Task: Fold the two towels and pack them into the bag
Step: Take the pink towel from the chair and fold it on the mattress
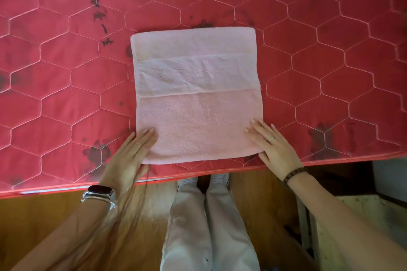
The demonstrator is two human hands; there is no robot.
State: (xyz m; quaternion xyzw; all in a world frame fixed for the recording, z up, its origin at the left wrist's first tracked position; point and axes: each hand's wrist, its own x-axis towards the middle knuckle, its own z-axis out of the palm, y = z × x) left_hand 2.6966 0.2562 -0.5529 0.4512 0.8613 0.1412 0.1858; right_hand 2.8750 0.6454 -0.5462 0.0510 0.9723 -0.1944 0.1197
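Both hands lie flat and released on the near corners of a pink towel (198, 94), neither grip pinching any cloth. My left hand (130, 152) presses fingers-forward on the towel's near-left corner; my right hand (273, 145), a ring on one finger, covers its near-right corner.

The towel rests folded into a rough square on a red quilted mattress (66, 61), with its near edge just short of the mattress's front edge. A paler woven band crosses the towel's middle, and layered edges show along its left side, so I judge it to be doubled at least once.

It looks light, soft and limp. I expect it to sag and slide apart if lifted from one point, so the sound hold is a pinch through all layers at the two near corners, or at the two far ones, both hands moving together. The terry face should drag on the mattress fabric instead of slipping freely.

Beyond the towel's far edge and off both its sides the mattress is open, leaving plenty of room to carry a fold across or away. Toward me from the towel there is little margin before the mattress drops to a wooden floor (44, 226), where my legs stand. Neither a second towel nor the bag is in view.
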